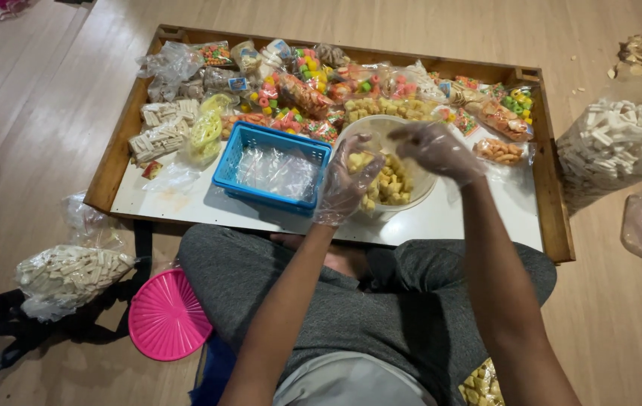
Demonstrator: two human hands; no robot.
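Both my hands wear thin clear plastic gloves and hover over a white bowl (375, 124) of yellow snack pieces (390, 186) on a low white tray table (441, 222). My left hand (345, 184) is curled around a few yellow pieces and what looks like a small clear bag. My right hand (433, 149) hangs above the bowl with fingers bent downward, close to the left hand. Whether it pinches anything is unclear.
A blue basket (231, 169) holding clear bags stands left of the bowl. Several packed bags of colourful snacks (313, 86) fill the tray's back. Big bags of white sticks (614, 143) (65, 274) lie on the floor at both sides. A pink lid (164, 316) is by my knee.
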